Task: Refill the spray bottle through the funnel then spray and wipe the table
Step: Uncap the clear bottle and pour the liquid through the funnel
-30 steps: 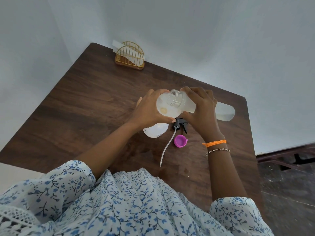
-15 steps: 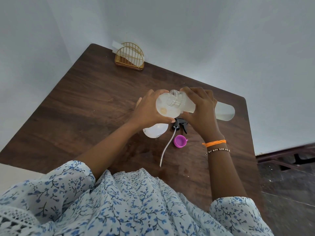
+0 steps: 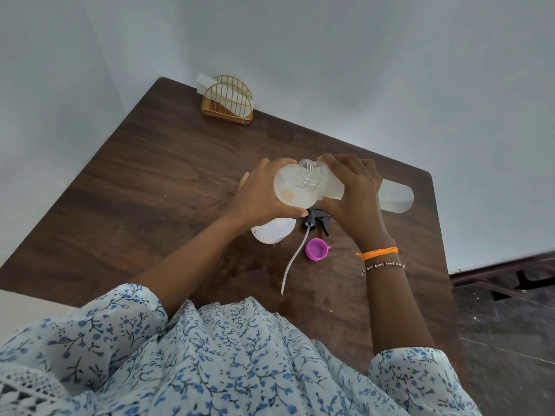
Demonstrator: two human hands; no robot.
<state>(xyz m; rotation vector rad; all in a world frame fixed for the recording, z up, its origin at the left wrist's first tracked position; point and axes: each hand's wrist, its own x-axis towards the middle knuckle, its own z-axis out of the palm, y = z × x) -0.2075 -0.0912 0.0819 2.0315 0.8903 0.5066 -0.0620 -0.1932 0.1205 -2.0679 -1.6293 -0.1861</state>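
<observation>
The fingers of the left hand curl around the rim of a white funnel, holding it steady on top of the spray bottle, whose pale rounded body shows just below the hand, standing on the tabletop. The fingers of the right hand wrap around a clear refill bottle, gripping it near its middle. That bottle lies tipped almost level, its open threaded mouth over the funnel's bowl and its base sticking out past the right hand. A small yellowish patch shows inside the funnel.

Just beside the spray bottle, below the hands, the black trigger head lies on the tabletop with its thin white dip tube trailing toward the person. A small purple cap sits open side up, near the tube. The right wrist wears an orange thread band and a beaded bracelet.

At the far corner of the tabletop stands a gold wire holder with white paper in it. Blue-flowered white sleeves fill the near edge.
</observation>
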